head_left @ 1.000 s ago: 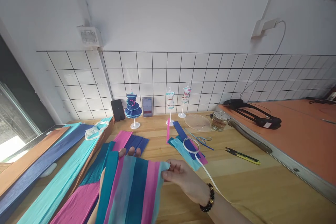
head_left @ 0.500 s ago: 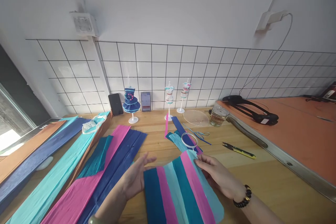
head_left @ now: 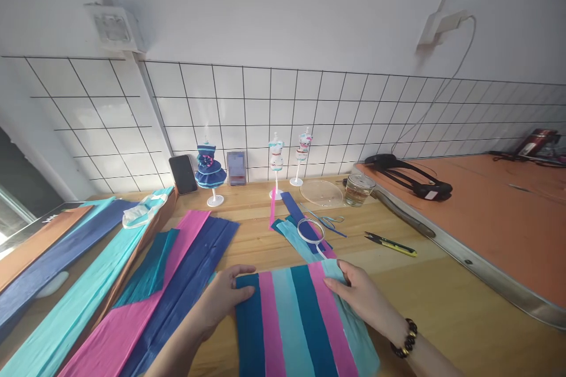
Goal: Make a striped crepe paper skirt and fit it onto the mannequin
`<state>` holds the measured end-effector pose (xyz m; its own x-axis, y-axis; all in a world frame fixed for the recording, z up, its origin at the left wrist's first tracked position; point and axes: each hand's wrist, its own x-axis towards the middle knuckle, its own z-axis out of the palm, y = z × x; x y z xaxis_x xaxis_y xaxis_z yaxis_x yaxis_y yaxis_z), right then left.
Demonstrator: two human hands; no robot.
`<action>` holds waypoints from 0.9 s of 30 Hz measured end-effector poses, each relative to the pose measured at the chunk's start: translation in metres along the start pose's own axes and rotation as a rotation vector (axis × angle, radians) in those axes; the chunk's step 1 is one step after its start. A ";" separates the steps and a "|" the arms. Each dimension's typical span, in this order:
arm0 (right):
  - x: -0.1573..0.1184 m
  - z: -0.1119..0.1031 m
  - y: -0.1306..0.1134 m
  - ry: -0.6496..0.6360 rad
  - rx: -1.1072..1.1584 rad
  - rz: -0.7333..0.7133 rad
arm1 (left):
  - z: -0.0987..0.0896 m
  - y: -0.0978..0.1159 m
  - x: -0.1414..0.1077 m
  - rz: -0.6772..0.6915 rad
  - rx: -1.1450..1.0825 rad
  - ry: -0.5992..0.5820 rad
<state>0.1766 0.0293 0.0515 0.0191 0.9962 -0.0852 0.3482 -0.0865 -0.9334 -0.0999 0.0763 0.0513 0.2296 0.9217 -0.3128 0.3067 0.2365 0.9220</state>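
Observation:
A striped crepe-paper sheet [head_left: 285, 321] in dark teal, pink and light blue hangs between both hands at the bottom centre. My left hand [head_left: 227, 297] pinches its upper left corner, thumb in front. At the upper right edge, my right hand [head_left: 360, 294] grips the light blue end, thumb on the front. Just beyond the sheet lie a round white-rimmed magnifier [head_left: 311, 231] and blue, teal and pink paper strips [head_left: 294, 209]. Long folded crepe papers, among them a pink one [head_left: 132, 318] and a blue one [head_left: 186, 283], lie to the left.
At the back stand a mannequin in a blue dress [head_left: 210, 171], two small white mannequins [head_left: 276, 156] and two phones [head_left: 183, 174]. Further right are a clear disc [head_left: 321, 193], a glass [head_left: 359, 189], yellow-black snips [head_left: 391, 244] and a black strap-like object [head_left: 409, 177] on an orange surface.
My left hand, open beside the sheet before, has closed on its upper left corner. The sheet's top edge is now straighter. The whole view has shifted slightly.

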 end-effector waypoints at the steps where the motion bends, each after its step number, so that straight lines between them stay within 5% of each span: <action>1: -0.001 -0.002 -0.001 0.005 -0.009 -0.003 | -0.002 0.001 0.000 0.008 -0.004 -0.018; 5: -0.006 -0.005 -0.004 -0.018 0.004 -0.003 | -0.009 0.003 -0.001 0.013 -0.063 -0.064; 19: -0.009 -0.006 -0.011 -0.008 0.102 0.021 | -0.014 -0.002 0.005 0.040 -0.241 0.086; 27: 0.011 -0.014 -0.047 0.065 -0.034 -0.123 | -0.021 0.006 0.003 0.235 -0.442 0.208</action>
<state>0.1733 0.0443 0.0990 0.0349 0.9980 0.0534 0.3835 0.0360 -0.9229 -0.1164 0.0870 0.0601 0.0435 0.9962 -0.0759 -0.1586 0.0819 0.9839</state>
